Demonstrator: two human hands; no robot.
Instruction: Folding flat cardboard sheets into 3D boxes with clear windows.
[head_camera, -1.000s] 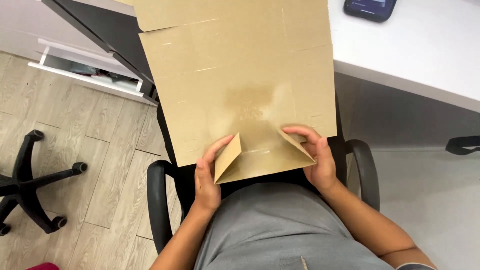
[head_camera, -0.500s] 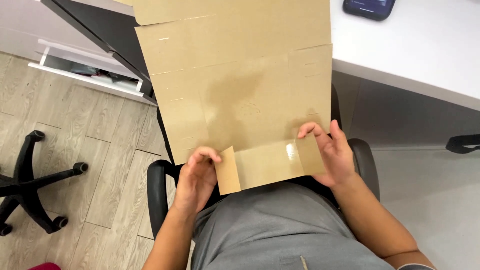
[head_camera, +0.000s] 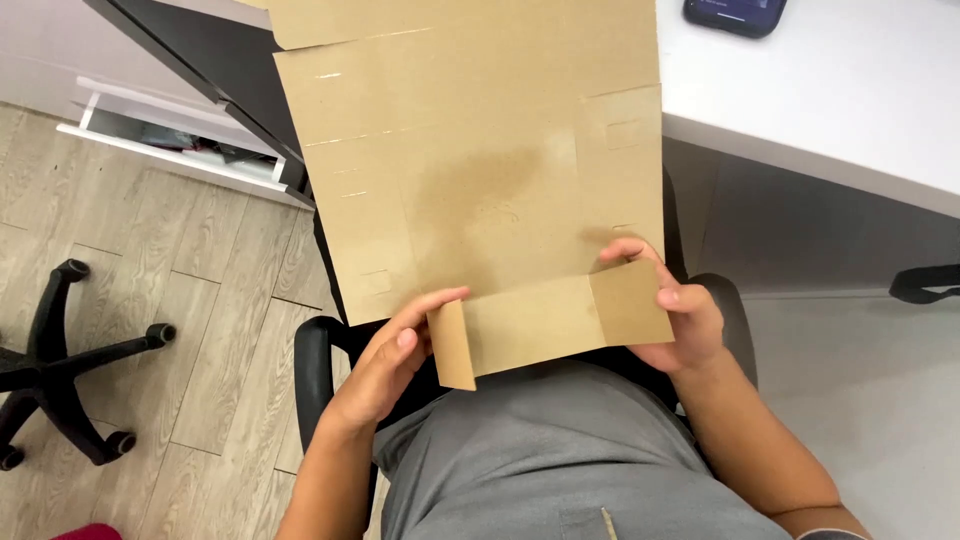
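A large flat brown cardboard box blank (head_camera: 480, 150) lies unfolded over my lap, its far end leaning against the white desk. Its near flap (head_camera: 540, 325) is folded up toward me, with small side tabs at both ends. My left hand (head_camera: 385, 365) pinches the left tab between thumb and fingers. My right hand (head_camera: 675, 315) grips the right tab, thumb on its near face and fingers behind. I sit in a black armchair (head_camera: 312, 370) and wear grey clothing.
A white desk (head_camera: 840, 110) fills the upper right, with a dark phone (head_camera: 735, 14) at its far edge. A white open drawer (head_camera: 170, 135) sits at the upper left. A black chair base with castors (head_camera: 70, 370) stands on the wooden floor at left.
The two side tabs, folded inward a second ago, have been spread outward. My hands moved apart to the flap's ends, and the near flap now stands flat and wide.
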